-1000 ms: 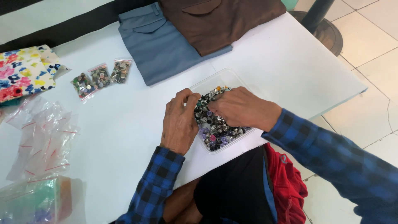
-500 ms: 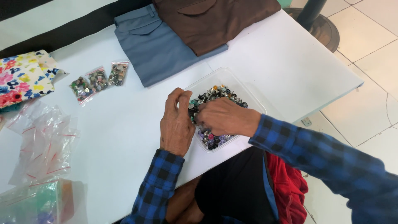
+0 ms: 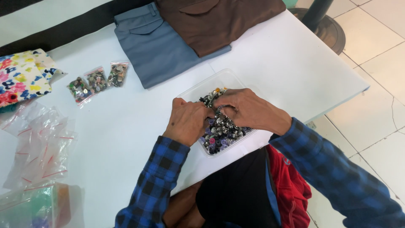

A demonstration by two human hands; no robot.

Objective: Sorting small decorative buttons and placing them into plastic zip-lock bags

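White table [image 3: 126, 126], clear tray [image 3: 198, 90] of small buttons [image 3: 221, 131] near my edge. My left hand [image 3: 187, 122] curled at tray's rim, right hand [image 3: 249, 109] fingers bent, pinching into buttons; exact grasp hidden. Both hands touching.

Buttons [image 3: 221, 131] in tray [image 3: 198, 89]; bags [image 3: 96, 80] left.

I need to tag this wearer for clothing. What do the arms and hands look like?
Both arms wear long blue-and-black checked sleeves reaching the wrists. The left hand and right hand are bare: no gloves, and no rings or watch in view.
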